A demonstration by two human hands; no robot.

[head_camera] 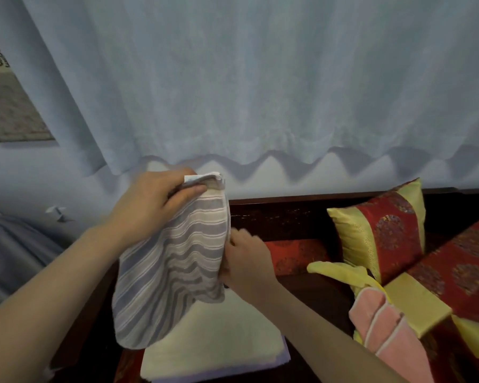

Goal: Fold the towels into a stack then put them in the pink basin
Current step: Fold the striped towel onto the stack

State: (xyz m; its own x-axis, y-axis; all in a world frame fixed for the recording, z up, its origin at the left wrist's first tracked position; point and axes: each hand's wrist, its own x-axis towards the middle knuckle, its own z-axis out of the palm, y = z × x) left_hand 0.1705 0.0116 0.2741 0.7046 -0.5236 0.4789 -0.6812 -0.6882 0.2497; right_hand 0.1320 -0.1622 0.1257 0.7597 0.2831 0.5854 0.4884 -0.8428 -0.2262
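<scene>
A person is holding a grey-striped towel (172, 272) in the air over a wooden seat (274, 214), in front of a pale curtain (260, 92). The left hand (161, 200) is pinching the towel's top edge w/ thumb and fingers. The right hand (246, 261) is gripping the right-side edge lower down, its fingertips partly hidden by cloth. The hands are apart, both clamped on the same towel. It is hanging doubled over, long axis running from the top pinch down toward lower left, stripes crossing it.

The cloth looks light, soft and floppy, so corners and hems are prob. the best holds. Directly beneath, a folded cream towel (213, 335) is lying on a lavender one (284, 357). Pink (385, 324) and yellow (340, 269) towels are lying unfolded to the right, near a red-and-gold cushion (385, 228). The pink basin is not in view.
</scene>
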